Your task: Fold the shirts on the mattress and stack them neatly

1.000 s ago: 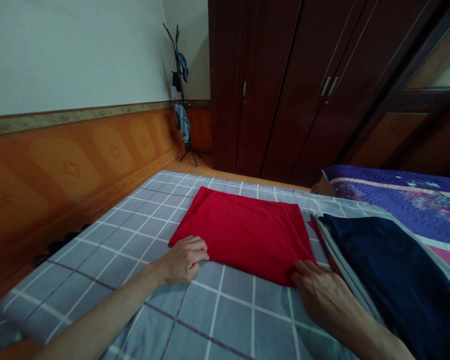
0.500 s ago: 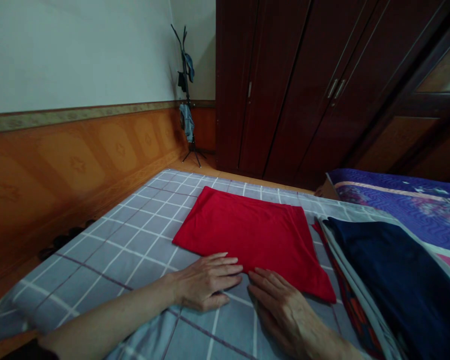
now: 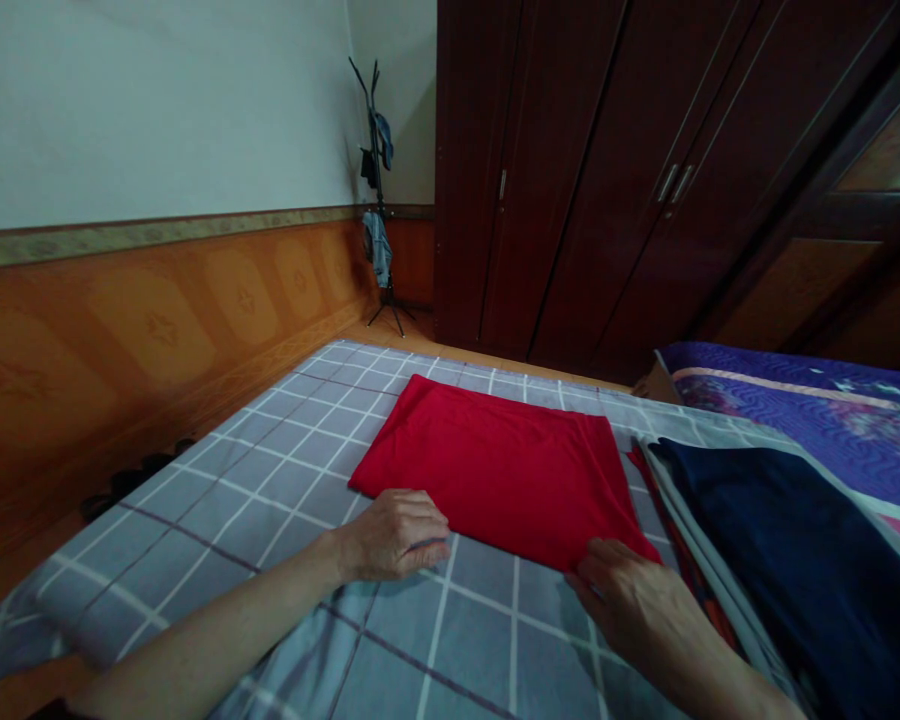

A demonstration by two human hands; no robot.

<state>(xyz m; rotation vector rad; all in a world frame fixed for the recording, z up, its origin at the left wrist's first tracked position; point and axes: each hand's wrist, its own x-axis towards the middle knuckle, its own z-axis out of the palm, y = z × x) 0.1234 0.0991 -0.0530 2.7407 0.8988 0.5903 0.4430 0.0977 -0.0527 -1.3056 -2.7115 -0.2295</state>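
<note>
A folded red garment (image 3: 510,465) lies flat on the grey checked bedsheet (image 3: 270,500). Its near edge faces me. My left hand (image 3: 394,535) rests at the left part of that edge, its fingers curled down and closed on the cloth; the fingertips are partly hidden. Near the right front corner, my right hand (image 3: 630,595) pinches the same edge between thumb and fingers. To the right of the garment is a stack of folded clothes with a dark blue piece (image 3: 787,540) on top and grey and reddish layers below.
A purple flowered bedspread (image 3: 810,420) covers a surface at the right. Dark wooden wardrobes (image 3: 555,180) stand beyond the bed's far edge. In the corner is a black coat rack (image 3: 380,200) with a few items hanging. Dark shoes (image 3: 135,480) lie on the floor at the left.
My hands have moved apart along the garment's near edge, the left one leftward and the right one rightward. Fingers that lay flat are now curled at the edge.
</note>
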